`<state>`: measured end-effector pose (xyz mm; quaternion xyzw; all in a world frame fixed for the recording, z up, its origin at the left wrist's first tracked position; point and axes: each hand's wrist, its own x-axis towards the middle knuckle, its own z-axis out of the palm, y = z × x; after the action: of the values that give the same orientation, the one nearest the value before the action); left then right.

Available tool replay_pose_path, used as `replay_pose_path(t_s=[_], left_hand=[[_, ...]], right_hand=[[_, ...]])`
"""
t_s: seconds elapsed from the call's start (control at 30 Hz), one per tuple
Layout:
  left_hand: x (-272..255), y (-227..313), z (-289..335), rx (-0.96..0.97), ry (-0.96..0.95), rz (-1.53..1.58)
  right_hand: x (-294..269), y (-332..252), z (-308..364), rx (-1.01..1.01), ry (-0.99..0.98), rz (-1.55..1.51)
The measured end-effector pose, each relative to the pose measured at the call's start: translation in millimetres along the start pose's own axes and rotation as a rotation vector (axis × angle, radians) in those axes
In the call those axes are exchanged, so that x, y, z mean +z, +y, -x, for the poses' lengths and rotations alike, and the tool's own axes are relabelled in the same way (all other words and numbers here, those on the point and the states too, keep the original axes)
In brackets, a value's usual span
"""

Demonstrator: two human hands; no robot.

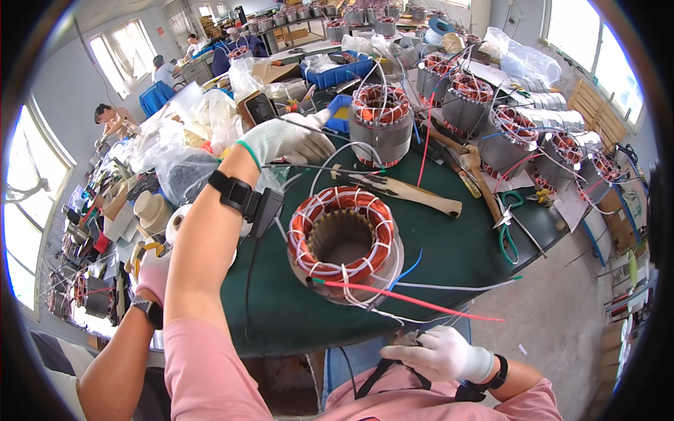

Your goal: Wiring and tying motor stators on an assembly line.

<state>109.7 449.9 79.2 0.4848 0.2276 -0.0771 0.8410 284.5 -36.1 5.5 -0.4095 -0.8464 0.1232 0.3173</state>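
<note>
A stator (pixel 397 242) with a ring of copper windings laced in white cord stands on the green tabletop before me. Red, white and blue leads trail from its near side. My left hand (pixel 298 140), in a white glove, reaches past it toward a small blue bin (pixel 340 112); its fingers are apart and loosely bent, with thin dark leads passing close by. Low at the right, by my lap, my gloved right hand (pixel 442 353) is closed around a small greyish thing, mostly hidden. A wooden stick (pixel 400 191) lies behind the stator.
Another wound stator (pixel 382 126) stands farther back, with several more along the right. Green-handled scissors (pixel 510 228) and a hammer (pixel 474 168) lie at the right. At the left, a co-worker's gloved hand (pixel 151 270) holds yellow-handled pliers (pixel 138 256). Plastic bags (pixel 189 168) are heaped beyond.
</note>
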Motion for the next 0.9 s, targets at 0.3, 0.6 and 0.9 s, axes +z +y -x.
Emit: replay_pose_path(t_s=[0.3, 0.6, 0.9], left_hand=[[117.3, -16.8, 67.3, 0.617, 0.536, -0.536], [167.7, -213.5, 149.3, 1.049, 0.882, 0.317], [276.5, -257.0, 100.4, 0.975, 1.152, -0.188]], right_hand=[[6.4, 3.4, 25.2, 0.077, -0.048, -0.074], [11.0, -3.4, 3.8, 0.060, -0.030, -0.361], [12.8, -45.0, -98.9, 0.189, 0.234, -0.454]])
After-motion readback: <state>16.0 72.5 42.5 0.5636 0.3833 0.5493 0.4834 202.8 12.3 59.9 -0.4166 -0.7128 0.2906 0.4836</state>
